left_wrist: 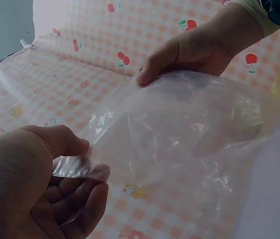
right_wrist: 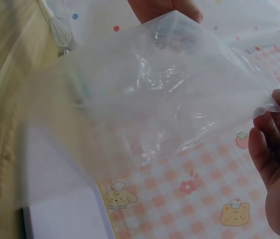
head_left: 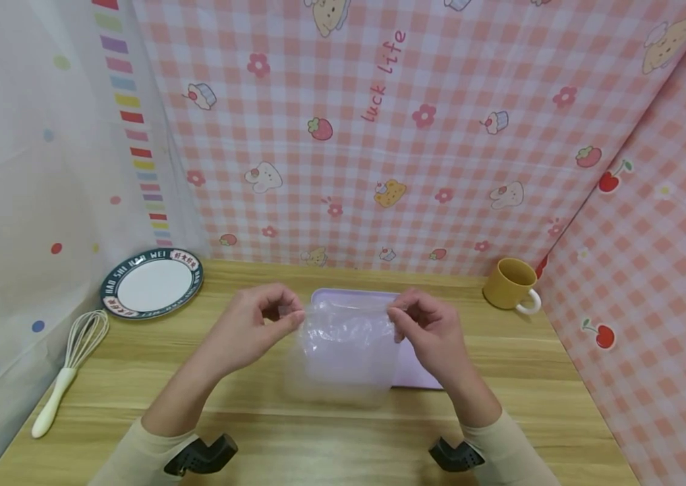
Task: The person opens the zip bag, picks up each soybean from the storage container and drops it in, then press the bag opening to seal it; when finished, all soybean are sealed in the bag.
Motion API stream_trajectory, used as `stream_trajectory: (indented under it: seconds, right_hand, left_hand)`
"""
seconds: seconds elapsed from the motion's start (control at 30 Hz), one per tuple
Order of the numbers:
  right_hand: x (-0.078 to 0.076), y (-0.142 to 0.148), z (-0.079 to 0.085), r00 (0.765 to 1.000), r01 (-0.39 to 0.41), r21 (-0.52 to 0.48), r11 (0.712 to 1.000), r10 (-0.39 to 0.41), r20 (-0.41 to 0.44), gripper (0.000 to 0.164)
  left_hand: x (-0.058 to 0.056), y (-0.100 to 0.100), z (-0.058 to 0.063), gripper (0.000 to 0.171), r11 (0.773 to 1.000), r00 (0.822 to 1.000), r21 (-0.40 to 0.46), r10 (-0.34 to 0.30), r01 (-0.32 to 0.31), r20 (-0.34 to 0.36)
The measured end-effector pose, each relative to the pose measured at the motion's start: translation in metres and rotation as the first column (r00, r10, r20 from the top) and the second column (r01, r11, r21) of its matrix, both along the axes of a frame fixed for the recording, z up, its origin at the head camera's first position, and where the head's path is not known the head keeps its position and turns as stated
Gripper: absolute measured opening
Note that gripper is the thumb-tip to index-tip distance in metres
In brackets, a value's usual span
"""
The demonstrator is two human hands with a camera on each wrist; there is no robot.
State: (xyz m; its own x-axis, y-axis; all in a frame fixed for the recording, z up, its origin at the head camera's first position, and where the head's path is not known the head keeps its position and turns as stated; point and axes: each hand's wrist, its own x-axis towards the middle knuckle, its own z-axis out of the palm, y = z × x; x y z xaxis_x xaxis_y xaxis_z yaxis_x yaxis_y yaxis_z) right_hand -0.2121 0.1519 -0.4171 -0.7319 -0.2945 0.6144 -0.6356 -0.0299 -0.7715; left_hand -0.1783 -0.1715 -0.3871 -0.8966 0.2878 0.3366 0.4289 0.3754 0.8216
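A clear, crinkled plastic bag (head_left: 349, 337) hangs between my two hands, its top edge stretched from one to the other. My left hand (head_left: 264, 324) pinches one upper corner between thumb and fingers. At the opposite corner, my right hand (head_left: 430, 331) pinches the film the same way. In the left wrist view the bag (left_wrist: 179, 144) looks see-through and shiny. Behind and below it lies a flat lilac tray (head_left: 418, 368), partly covered by the film and my right hand. The right wrist view also shows the tray (right_wrist: 72, 219) under the bag's hanging end.
On the left, a round plate (head_left: 157, 287) with a dark patterned rim leans by the curtain. A whisk (head_left: 72, 364) with a pale handle lies in front of it. A yellow mug (head_left: 508, 283) with a white handle stands at the back right. Patterned cloth walls (head_left: 343, 155) enclose the wooden table (head_left: 531, 418).
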Motion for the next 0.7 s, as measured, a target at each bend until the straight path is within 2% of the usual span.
stream_trajectory:
  seconds: [0.1,0.33,0.7]
  right_hand:
    - [0.0,-0.001,-0.002,1.0,-0.005,0.001,1.0,0.005,-0.023,0.018]
    - [0.001,-0.005,-0.003,0.998,-0.063,0.001,0.998,0.063,0.0,0.006]
    - [0.001,-0.01,-0.002,0.996,-0.064,0.022,0.998,0.065,-0.061,0.014]
  left_hand:
    - [-0.001,0.002,0.0,0.004,1.0,1.0,0.0,-0.018,0.018,-0.004]
    - [0.0,0.008,0.001,0.009,0.999,0.999,-0.01,-0.04,0.039,-0.025]
    - [0.001,0.011,-0.003,0.008,0.994,0.995,-0.047,-0.096,0.094,-0.033]
